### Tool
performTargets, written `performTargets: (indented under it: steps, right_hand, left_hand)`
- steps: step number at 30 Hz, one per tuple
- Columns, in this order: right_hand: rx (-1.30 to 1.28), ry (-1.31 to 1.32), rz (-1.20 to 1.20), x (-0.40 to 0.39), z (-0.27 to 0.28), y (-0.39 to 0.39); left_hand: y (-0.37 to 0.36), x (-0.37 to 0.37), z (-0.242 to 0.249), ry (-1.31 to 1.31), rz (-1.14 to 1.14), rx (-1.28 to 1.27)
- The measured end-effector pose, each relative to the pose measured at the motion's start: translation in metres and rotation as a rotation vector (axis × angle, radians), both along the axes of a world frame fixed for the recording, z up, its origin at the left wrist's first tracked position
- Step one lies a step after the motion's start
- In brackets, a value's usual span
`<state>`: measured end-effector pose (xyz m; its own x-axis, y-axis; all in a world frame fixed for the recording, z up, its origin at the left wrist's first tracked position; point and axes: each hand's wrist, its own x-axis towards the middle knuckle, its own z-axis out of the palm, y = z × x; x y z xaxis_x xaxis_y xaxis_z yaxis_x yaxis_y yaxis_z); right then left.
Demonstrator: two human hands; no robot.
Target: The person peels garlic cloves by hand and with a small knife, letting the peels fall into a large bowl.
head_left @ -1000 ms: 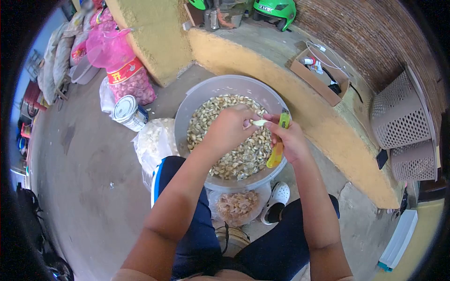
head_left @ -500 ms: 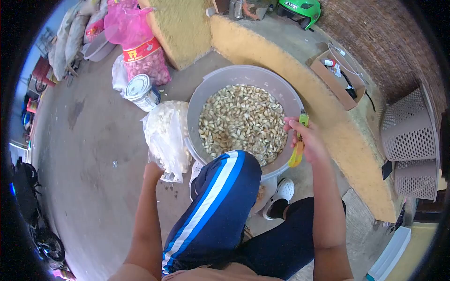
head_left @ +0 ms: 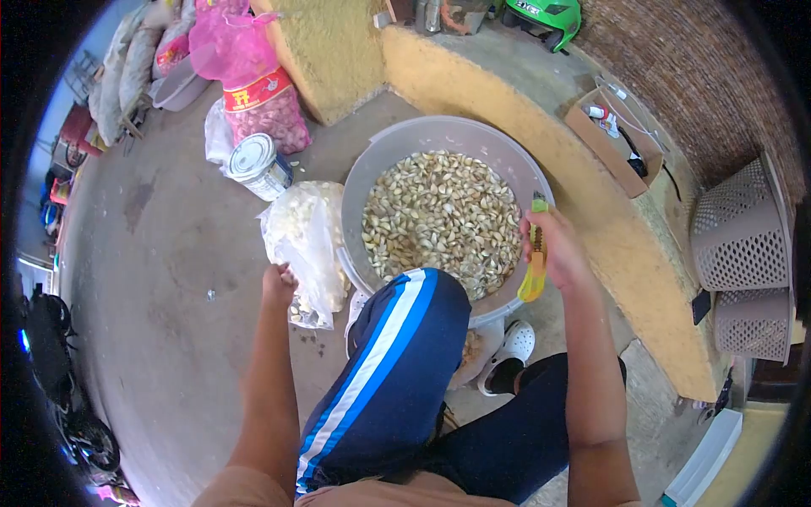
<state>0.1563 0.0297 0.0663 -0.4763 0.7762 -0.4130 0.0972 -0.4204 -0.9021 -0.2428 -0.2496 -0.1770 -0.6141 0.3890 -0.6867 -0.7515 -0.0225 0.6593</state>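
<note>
My right hand [head_left: 562,249] is wrapped round a yellow-green utility knife [head_left: 535,253], held upright over the right rim of a large grey tub [head_left: 380,150]. In the tub lies a mass of unpeeled garlic cloves [head_left: 443,211], seemingly in water. My left hand [head_left: 280,283] is closed beside a clear plastic bag [head_left: 317,275] of peeled whitish cloves, left of the tub. What its curled fingers hold, if anything, is hidden. My knee in striped trousers [head_left: 422,304] covers the tub's near edge.
A lidded can [head_left: 258,165] and a pink mesh sack [head_left: 266,118] stand behind the bag. A low yellow wall [head_left: 498,97] curves along the tub's far right side, with a cardboard box [head_left: 608,144] on the ledge. Perforated grey baskets [head_left: 743,232] are at right.
My left hand has risen slightly and its curled fingers show more. On the right, my fingers have drawn in round the knife, which stands more upright.
</note>
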Motion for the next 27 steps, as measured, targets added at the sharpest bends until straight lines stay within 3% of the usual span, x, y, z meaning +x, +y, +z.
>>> performTargets:
  steps: [2, 4, 9, 13, 16, 21, 27]
  right_hand:
    - [-0.075, 0.063, -0.013, 0.001, 0.003, -0.001]
    - [-0.013, 0.043, 0.032, 0.001, -0.002, -0.003]
    - [0.12, 0.037, 0.146, 0.001, 0.006, -0.013]
    - [0.224, 0.159, 0.065, 0.002, 0.018, -0.025]
    - [0.405, 0.078, -0.015, 0.005, 0.029, -0.032]
    - [0.407, 0.15, -0.144, 0.008, 0.034, -0.032]
    - [0.323, 0.154, -0.242, 0.018, 0.03, -0.022]
  left_hand:
    - [0.034, 0.013, 0.029, 0.045, -0.208, 0.318]
    - [0.082, 0.078, 0.13, 0.187, -0.266, 0.315]
    - [0.159, 0.168, 0.234, 0.275, -0.546, 0.635]
    - [0.204, 0.224, 0.262, 0.157, -0.66, 0.67]
    - [0.224, 0.252, 0.269, 0.152, -0.719, 0.592]
    - [0.229, 0.287, 0.265, 0.278, -0.687, 0.462]
    - [0.225, 0.288, 0.259, 0.255, -0.763, 0.588]
